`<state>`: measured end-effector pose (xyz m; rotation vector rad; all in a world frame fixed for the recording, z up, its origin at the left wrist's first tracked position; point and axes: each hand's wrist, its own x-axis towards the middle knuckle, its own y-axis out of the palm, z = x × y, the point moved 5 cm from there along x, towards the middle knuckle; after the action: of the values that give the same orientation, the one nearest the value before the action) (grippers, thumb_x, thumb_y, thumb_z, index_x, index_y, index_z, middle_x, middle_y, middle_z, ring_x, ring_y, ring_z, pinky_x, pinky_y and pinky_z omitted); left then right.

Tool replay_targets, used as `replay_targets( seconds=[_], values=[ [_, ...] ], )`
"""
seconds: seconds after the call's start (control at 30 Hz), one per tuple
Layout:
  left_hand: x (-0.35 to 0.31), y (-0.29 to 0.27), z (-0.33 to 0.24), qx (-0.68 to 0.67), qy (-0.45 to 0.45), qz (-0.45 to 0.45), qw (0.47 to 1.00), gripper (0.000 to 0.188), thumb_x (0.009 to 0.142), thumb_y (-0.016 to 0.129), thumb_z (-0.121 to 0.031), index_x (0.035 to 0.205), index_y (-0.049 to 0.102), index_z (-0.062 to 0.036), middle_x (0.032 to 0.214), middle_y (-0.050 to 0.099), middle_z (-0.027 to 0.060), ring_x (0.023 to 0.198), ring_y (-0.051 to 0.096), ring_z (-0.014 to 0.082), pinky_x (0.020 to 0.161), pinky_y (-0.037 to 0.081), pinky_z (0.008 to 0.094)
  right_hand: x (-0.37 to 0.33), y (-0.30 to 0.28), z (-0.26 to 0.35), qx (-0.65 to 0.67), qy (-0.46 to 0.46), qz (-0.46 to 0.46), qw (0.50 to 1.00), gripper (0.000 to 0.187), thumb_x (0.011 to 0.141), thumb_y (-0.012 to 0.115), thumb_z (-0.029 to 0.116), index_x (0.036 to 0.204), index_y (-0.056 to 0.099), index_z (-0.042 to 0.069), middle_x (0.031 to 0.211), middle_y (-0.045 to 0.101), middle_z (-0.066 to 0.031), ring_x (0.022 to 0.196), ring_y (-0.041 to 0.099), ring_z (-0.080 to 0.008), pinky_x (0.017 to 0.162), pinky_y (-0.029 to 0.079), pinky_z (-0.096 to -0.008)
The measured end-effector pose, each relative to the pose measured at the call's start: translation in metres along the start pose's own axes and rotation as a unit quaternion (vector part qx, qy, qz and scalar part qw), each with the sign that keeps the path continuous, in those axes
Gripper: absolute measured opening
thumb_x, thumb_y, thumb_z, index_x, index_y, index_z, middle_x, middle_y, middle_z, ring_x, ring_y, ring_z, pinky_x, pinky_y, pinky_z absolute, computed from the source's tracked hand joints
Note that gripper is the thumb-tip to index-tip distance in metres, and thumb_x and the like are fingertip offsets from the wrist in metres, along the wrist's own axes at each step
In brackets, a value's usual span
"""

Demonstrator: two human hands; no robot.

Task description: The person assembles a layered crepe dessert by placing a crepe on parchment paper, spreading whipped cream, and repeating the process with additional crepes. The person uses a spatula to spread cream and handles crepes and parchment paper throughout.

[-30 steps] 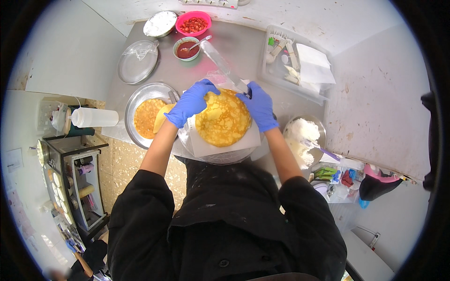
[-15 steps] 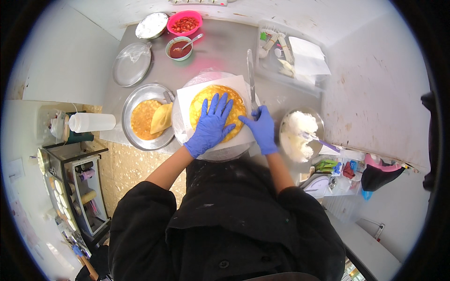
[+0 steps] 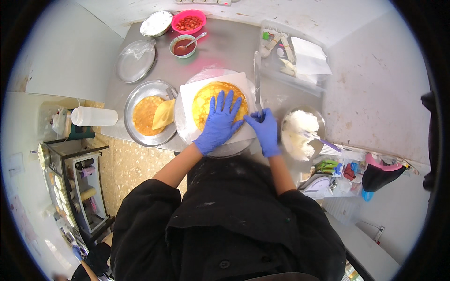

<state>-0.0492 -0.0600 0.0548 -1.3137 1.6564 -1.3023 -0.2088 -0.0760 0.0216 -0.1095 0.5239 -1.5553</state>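
Note:
A round golden crepe (image 3: 201,100) lies on a white square board (image 3: 187,97), which rests on a round metal turntable (image 3: 180,119). My left hand (image 3: 220,119), in a blue glove, presses flat on the crepe with its fingers spread. Beside the crepe's right edge is my gloved right hand (image 3: 264,131), closed around the lower end of a long metal palette knife (image 3: 257,75). The blade points away from me. Thumb and forefinger reach toward the crepe's edge; whether they touch it is hard to tell.
More crepes (image 3: 146,117) sit in a metal pan (image 3: 133,133) at left. A bowl of white cream (image 3: 300,129) stands at right. At the back are a sauce bowl (image 3: 183,47), a pink bowl of chopped red fruit (image 3: 188,23), another cream bowl (image 3: 156,23) and a clear plastic bin (image 3: 318,86).
My left hand has slid slightly right on the crepe, still flat. The thumb and forefinger of my right hand have drawn together near the crepe's edge. The palette knife has tilted slightly. The view has shifted a little.

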Motion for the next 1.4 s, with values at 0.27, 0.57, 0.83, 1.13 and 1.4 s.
replay_targets(
  seconds=[0.27,0.57,0.83,1.13,1.4],
  values=[
    [-0.022,-0.023,0.020,-0.033,-0.011,-0.016,0.999,0.059,0.090,0.050,-0.033,0.142,0.033,-0.0104,0.148,0.025,0.0212,0.137,0.020,0.0400,0.111,0.014,0.0531,-0.009,0.004,0.019,-0.093,-0.037,-0.024,0.995,0.056,0.065,0.083,0.037,0.090,0.046,0.002,0.075,0.058,-0.0068,0.065,0.054,-0.0162,0.062,0.046,-0.0317],
    [-0.009,-0.028,-0.003,0.021,0.019,0.009,1.000,0.062,0.091,0.051,-0.033,0.143,0.030,-0.0058,0.150,0.020,0.0192,0.139,0.019,0.0370,0.111,0.013,0.0533,-0.044,-0.094,-0.005,0.088,0.078,0.030,0.993,0.029,0.087,0.063,0.026,0.096,0.051,0.001,0.080,0.058,-0.0081,0.071,0.054,-0.0160,0.065,0.045,-0.0318],
    [-0.016,0.092,-0.120,-0.591,-0.184,0.149,0.771,0.047,0.095,0.047,-0.027,0.133,0.039,0.0005,0.128,0.048,0.0185,0.119,0.045,0.0279,0.101,0.035,0.0367,-0.127,-0.264,-0.031,-0.392,0.032,-0.045,0.918,0.024,0.094,0.047,0.024,0.106,0.061,0.009,0.090,0.063,-0.0174,0.084,0.062,-0.0337,0.070,0.047,-0.0418],
    [0.055,0.216,-0.109,-0.616,-0.317,0.147,0.706,0.036,0.097,0.045,-0.026,0.118,0.057,0.0000,0.094,0.064,0.0063,0.077,0.061,0.0160,0.067,0.048,0.0287,-0.073,-0.261,-0.050,-0.525,-0.078,-0.169,0.831,0.020,0.083,0.048,0.012,0.097,0.063,0.009,0.084,0.066,-0.0135,0.075,0.064,-0.0310,0.064,0.050,-0.0420],
    [0.007,0.185,-0.125,-0.671,-0.324,0.118,0.657,0.033,0.099,0.041,-0.029,0.122,0.051,-0.0079,0.095,0.062,0.0032,0.061,0.057,0.0120,0.055,0.046,0.0247,-0.071,-0.216,-0.074,-0.502,-0.052,-0.037,0.862,0.020,0.083,0.049,0.015,0.091,0.067,0.013,0.079,0.066,-0.0146,0.072,0.065,-0.0315,0.063,0.050,-0.0436]
  ],
)
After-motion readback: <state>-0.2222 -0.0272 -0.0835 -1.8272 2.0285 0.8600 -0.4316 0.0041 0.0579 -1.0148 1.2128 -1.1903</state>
